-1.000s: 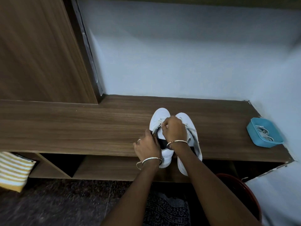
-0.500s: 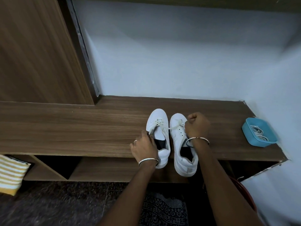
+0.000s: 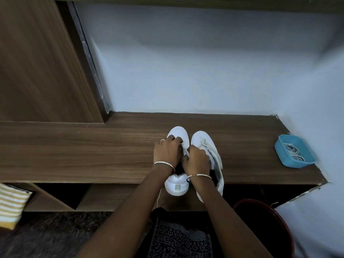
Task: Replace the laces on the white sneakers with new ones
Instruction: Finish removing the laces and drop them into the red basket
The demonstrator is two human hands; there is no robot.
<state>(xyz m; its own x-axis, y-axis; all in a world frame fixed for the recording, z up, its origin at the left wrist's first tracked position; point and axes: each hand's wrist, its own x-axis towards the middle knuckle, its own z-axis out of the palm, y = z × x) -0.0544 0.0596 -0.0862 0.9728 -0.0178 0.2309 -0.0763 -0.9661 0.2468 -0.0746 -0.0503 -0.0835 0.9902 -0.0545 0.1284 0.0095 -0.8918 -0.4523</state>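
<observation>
text: none legible | sneakers [image 3: 178,185]: heel tab blank | blue tray [image 3: 284,157]: no label readable

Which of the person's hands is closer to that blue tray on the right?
The right hand. It holds the left sneaker, with the right sneaker between it and the blue tray. The left hand is farther, on that sneaker's far side.

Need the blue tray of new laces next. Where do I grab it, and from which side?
Pinch the blue tray at its near-left rim, thumb outside, fingers inside, probably coming from its left with the right hand. The wall crowds its right side, and the laces lie coiled toward the middle, leaving that rim bare.
</observation>
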